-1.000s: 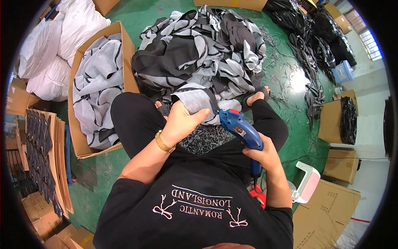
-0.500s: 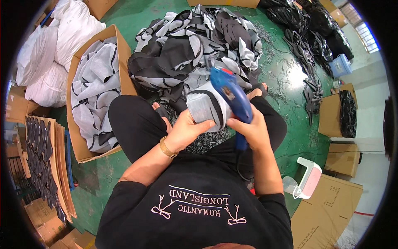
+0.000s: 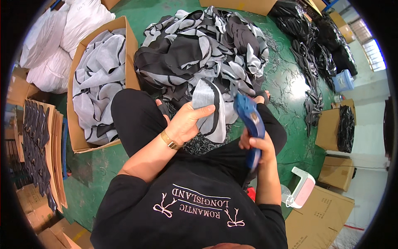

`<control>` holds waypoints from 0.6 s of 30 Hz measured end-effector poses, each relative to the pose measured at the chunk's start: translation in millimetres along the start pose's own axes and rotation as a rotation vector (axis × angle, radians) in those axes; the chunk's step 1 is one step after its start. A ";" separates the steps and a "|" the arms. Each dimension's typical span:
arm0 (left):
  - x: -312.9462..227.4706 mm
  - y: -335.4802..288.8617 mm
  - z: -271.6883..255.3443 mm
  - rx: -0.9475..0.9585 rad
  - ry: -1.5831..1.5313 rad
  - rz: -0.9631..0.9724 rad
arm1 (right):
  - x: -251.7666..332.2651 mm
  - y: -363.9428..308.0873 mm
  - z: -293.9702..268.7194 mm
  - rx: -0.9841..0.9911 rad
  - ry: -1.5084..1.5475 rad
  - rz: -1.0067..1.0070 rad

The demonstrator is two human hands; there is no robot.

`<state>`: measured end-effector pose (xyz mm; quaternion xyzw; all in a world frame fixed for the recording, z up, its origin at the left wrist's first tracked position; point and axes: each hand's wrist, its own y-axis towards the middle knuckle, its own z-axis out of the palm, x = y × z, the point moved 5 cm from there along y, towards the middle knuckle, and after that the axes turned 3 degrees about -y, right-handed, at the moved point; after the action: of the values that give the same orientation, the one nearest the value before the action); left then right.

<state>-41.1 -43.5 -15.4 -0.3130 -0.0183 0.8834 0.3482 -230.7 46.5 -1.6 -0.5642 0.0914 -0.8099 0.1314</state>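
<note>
The left hand (image 3: 184,121) pinches a grey cloth (image 3: 203,97) over scraps (image 3: 197,145), the right hand (image 3: 264,147) grips a blue tool (image 3: 249,115) just beside it, a heap (image 3: 176,54) blocks the floor (image 3: 101,176) ahead, a full box (image 3: 131,58) stands left, and white bags (image 3: 49,72) and black bags (image 3: 338,56) lie beyond.

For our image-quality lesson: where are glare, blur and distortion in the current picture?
In the head view: white glare lies on the green floor right of the cloth heap; the window at upper right looks washed out; the blue tool in the right hand is smeared, the cloth piece in the left hand crisper; edges bend toward the rim, corners go black.
</note>
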 end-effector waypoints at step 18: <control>-4.9 -5.2 2.5 0.055 -0.077 -0.034 | -42.2 -25.7 1.6 0.143 0.157 0.300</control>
<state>-36.6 -42.1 -9.4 -0.2688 -0.0126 0.8889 0.3707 -218.1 84.1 -31.1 -0.4684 0.1266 -0.8273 0.2830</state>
